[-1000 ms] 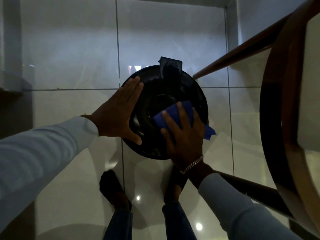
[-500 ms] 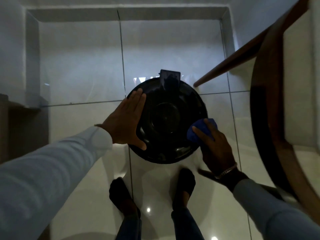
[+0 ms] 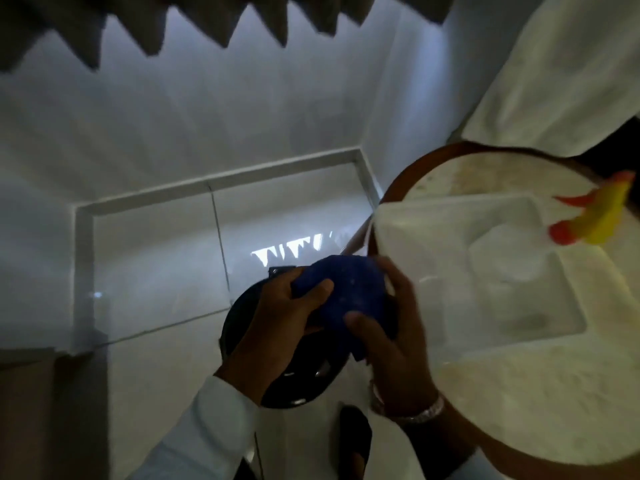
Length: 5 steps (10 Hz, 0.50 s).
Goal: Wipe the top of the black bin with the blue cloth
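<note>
The blue cloth [image 3: 346,292] is bunched up and held in the air between both hands, above the black bin. My left hand [image 3: 277,327] grips its left side with the thumb on top. On the cloth's right and lower edge my right hand [image 3: 394,341] is closed, a metal bracelet on its wrist. The round black bin [image 3: 294,386] stands on the tiled floor below, and most of its glossy lid is hidden behind my hands. The cloth does not touch the lid.
A round wooden-rimmed table [image 3: 519,393] with a pale top stands close on the right, carrying a white compartment tray [image 3: 485,271] and a yellow and red object [image 3: 595,216]. White walls enclose the tiled corner. My dark shoe [image 3: 353,441] is near the bin.
Both hands have left the bin lid and risen. The cloth, earlier pressed on the lid's right rim by my right hand, is now held by both hands. The view has tilted up and right.
</note>
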Tool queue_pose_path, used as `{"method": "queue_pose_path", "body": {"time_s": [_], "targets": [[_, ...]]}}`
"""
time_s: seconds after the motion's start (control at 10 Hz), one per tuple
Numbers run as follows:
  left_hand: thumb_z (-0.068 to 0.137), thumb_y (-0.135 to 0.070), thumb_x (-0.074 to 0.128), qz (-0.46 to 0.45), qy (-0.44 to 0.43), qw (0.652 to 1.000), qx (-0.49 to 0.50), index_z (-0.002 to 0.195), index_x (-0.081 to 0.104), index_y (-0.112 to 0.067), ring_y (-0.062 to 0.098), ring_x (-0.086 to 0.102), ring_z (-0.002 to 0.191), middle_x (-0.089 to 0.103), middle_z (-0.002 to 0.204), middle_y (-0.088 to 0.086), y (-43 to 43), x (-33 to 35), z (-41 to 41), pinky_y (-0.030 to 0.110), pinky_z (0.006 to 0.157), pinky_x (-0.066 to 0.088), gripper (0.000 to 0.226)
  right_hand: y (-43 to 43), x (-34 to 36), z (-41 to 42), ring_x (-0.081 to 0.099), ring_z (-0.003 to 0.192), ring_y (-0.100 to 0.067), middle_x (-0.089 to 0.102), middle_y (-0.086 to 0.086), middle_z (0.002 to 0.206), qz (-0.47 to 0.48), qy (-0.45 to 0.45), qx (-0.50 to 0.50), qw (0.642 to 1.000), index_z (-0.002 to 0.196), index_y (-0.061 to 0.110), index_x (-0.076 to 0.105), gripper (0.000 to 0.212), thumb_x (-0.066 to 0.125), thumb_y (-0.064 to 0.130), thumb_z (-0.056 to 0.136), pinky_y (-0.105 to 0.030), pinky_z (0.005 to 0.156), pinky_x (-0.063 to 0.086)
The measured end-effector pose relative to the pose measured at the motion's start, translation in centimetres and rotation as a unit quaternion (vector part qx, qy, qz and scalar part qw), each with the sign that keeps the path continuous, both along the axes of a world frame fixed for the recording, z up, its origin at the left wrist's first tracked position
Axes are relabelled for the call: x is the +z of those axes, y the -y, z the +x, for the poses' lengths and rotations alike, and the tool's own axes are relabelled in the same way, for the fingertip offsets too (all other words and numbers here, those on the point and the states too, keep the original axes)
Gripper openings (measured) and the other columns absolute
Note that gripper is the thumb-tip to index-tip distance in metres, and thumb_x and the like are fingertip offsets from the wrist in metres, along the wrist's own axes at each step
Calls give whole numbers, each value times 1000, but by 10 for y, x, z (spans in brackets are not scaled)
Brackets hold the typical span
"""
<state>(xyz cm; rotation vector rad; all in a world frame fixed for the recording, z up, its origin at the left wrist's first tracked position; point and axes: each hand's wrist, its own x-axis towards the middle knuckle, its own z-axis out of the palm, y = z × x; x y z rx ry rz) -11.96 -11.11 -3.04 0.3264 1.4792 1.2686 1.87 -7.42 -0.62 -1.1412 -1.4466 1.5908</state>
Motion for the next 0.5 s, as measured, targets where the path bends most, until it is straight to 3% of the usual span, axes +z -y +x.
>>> {"method": "queue_pose_path", "body": {"time_s": [0.1,0.2,0.3,0.4,0.5], "targets": [[88,-16,62,33,66,997,-37,106,67,-18,31,70,98,73,106,12,-42,31,25,43,76,58,19,-52,20,44,69,99,-27,73,1,107,-172,-73,-91,978,132,30,40,75,72,4,69,-37,72,62],[86,-15,64,4,-78,994,-79,97,65,-20,32,68,98,70,108,15,-82,37,58,50,86,56,13,-94,11,80,72,89,-30,77,-2,89,-243,-25,-113,963,123,37,42,67,67,-1,73,-43,74,61],[85,-11,60,-66,-248,963,-86,113,59,-15,20,62,100,67,114,8,-105,30,91,29,88,48,28,-113,-14,101,66,96,-28,68,-7,107,-187,135,-144,962,119,37,41,62,70,3,76,-46,82,56],[85,-9,56,-75,-288,951,-85,118,53,-16,18,57,107,62,118,6,-107,28,113,22,82,39,34,-115,-36,104,60,98,-25,63,-9,112,-149,255,-109,949,124,27,41,58,71,9,78,-40,82,53],[85,-12,57,-59,-291,948,-111,132,43,-18,12,47,112,51,133,5,-103,38,114,20,88,37,49,-108,-36,97,56,94,-22,62,-16,120,-95,353,-50,929,125,15,47,50,69,10,81,-31,78,48]]}}
